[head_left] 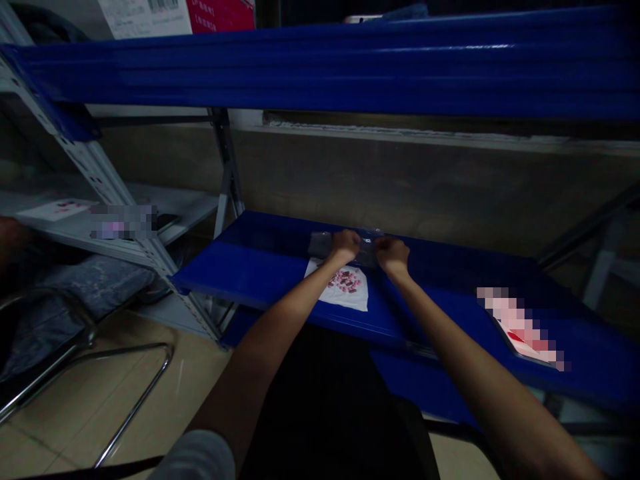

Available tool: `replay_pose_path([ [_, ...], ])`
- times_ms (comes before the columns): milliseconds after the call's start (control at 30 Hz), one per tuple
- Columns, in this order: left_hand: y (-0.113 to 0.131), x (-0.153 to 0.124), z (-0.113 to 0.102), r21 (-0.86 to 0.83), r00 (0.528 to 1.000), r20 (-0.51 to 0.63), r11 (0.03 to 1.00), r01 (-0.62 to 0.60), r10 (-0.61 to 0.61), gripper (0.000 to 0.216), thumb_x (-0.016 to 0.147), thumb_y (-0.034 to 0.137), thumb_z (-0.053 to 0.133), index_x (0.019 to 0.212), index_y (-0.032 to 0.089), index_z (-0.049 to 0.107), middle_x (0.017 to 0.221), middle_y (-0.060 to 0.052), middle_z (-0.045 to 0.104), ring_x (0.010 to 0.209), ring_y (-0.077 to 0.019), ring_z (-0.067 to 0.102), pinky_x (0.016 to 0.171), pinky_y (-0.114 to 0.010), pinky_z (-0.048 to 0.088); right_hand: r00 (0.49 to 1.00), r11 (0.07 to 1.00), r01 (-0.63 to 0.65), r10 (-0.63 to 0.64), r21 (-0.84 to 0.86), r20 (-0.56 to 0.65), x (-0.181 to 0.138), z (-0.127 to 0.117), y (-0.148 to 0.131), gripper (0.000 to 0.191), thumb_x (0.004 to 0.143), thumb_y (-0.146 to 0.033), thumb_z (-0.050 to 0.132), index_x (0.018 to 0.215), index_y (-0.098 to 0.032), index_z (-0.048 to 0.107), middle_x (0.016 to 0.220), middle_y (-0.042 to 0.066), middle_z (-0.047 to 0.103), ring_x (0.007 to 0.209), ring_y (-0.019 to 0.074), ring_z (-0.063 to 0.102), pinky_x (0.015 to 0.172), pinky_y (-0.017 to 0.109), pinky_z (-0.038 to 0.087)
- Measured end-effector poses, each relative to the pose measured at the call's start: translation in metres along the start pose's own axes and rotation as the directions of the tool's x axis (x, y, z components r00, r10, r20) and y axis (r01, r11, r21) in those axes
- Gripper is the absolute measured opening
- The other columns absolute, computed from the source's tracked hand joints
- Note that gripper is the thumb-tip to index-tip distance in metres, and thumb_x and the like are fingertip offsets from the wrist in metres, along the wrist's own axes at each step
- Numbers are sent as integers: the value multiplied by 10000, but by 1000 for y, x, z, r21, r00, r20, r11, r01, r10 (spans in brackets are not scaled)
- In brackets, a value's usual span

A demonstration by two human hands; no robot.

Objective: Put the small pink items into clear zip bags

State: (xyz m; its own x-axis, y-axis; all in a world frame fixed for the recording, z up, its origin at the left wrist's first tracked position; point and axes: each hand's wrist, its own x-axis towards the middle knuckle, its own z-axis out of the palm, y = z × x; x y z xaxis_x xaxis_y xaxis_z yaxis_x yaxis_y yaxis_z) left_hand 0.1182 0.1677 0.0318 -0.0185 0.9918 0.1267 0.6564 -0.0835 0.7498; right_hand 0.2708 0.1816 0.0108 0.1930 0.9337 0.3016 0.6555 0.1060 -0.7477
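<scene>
Both my hands are over the far half of a blue shelf (240, 267). My left hand (347, 245) is closed on one side of a clear plastic bag (369, 245). On the other side, the curled fingers of my right hand (393, 255) grip the same bag. Another clear, flat piece of plastic (321, 243) lies just left of my left hand. Closer to me, a white sheet of paper (354, 301) rests on the shelf and bears several small pink and dark pieces (346, 281). My left forearm covers part of that sheet.
A phone with a lit, blurred-out screen (523, 333) lies at the right. Above runs a blue upper shelf beam (320, 73). Left stand a metal post (95, 167), a grey shelf (193, 207) with another paper (55, 209), a chair (165, 353) and another person's hand (11, 237).
</scene>
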Motion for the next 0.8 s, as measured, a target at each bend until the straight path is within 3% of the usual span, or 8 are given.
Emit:
replay_pose_path([
  [200, 8, -8, 18, 89, 997, 56, 995, -54, 49, 220, 802, 23, 635, 965, 97, 762, 1058, -195, 760, 1005, -224, 711, 890, -286, 529, 993, 983, 109, -102, -144, 56, -9, -5, 25, 239, 734, -54, 592, 877, -143, 761, 985, 172, 788, 989, 321, 747, 911, 345, 536],
  [433, 9, -23, 17, 138, 993, -33, 984, -110, 116, 145, 866, 71, 599, 903, 116, 732, 1053, -209, 720, 1028, -260, 684, 918, -326, 521, 970, 949, 238, -222, -205, 98, -21, -1, 35, 299, 889, -149, 512, 1097, -148, 726, 1037, 163, 746, 1007, 293, 694, 963, 408, 508],
  [600, -16, -49, -19, 136, 978, -135, 981, -138, 156, 215, 901, 129, 592, 1046, 165, 746, 1179, -172, 714, 1108, -256, 656, 986, -328, 485, 960, 930, 280, -277, -237, 47, -43, -21, 49, 348, 938, -269, 460, 1172, -127, 676, 1113, 196, 689, 1053, 311, 625, 972, 443, 485],
  [800, -91, -92, -85, 57, 969, -243, 997, 58, -43, 229, 889, 163, 598, 1017, 182, 787, 871, -76, 757, 775, -176, 666, 727, -253, 464, 957, 914, 289, -287, -285, 52, -89, -62, 85, 375, 931, -369, 470, 1158, -158, 679, 1091, 172, 677, 992, 307, 627, 916, 442, 496],
])
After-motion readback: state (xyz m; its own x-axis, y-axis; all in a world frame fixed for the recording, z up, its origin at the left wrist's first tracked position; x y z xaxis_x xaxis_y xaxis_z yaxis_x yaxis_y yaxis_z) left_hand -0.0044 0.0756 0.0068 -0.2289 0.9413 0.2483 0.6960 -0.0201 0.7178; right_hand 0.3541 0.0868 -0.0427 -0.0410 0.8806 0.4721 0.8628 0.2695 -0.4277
